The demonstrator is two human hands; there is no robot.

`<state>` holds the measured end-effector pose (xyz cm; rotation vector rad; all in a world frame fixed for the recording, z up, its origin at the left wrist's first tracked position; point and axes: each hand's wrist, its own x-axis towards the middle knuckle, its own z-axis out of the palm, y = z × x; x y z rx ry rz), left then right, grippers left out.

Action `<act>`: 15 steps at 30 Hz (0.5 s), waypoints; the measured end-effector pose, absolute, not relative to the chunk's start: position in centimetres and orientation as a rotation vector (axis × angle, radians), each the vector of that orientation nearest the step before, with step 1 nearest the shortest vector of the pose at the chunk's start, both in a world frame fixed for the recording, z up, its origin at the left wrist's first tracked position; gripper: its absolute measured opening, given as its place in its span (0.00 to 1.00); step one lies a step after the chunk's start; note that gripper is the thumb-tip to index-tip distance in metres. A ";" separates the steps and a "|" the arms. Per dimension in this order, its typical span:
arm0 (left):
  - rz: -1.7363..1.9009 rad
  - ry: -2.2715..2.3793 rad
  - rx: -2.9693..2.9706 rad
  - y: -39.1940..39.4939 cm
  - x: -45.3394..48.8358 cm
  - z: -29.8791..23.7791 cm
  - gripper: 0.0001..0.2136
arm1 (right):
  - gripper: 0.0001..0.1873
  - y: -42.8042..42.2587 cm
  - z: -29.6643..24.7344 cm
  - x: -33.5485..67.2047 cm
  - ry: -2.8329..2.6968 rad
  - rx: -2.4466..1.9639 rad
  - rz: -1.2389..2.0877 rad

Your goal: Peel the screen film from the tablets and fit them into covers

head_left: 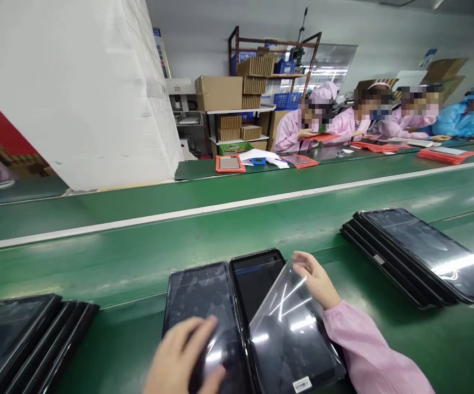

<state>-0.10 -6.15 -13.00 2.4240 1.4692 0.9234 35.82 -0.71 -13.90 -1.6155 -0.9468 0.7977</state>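
Two black tablets lie side by side in front of me. Over the left tablet (202,290) hovers my left hand (181,358), slightly blurred, fingers apart and holding nothing; whether it touches the screen I cannot tell. My right hand (317,279) pinches the upper corner of a clear plastic film (288,306). That film is lifted at a slant from the top of the right tablet (257,279), whose dark screen shows bare beneath the raised part. Lower down, the film still covers the tablet. A small white barcode label (302,384) sits near its bottom edge.
Stacked tablets (426,251) stand at the right, and another stack (15,339) is at the left. A green bench (138,262) carries everything. Across a white strip (204,209), several co-workers in pink and blue sit by red sheets (446,155). A white pillar (97,98) rises at the left.
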 end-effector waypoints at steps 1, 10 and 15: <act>0.864 1.693 2.305 -5.3 -1.6 -12.5 0.25 | 0.24 -1.5 -13.5 35.8 -0.976 -1.664 0.796; 0.579 1.714 1.475 -3.5 -4.5 -12.5 0.25 | 0.20 -4.4 -13.0 34.0 -1.183 -1.966 0.694; 0.733 1.664 1.386 -3.3 -4.1 -12.3 0.28 | 0.19 -3.8 -12.4 34.4 -1.121 -1.737 0.953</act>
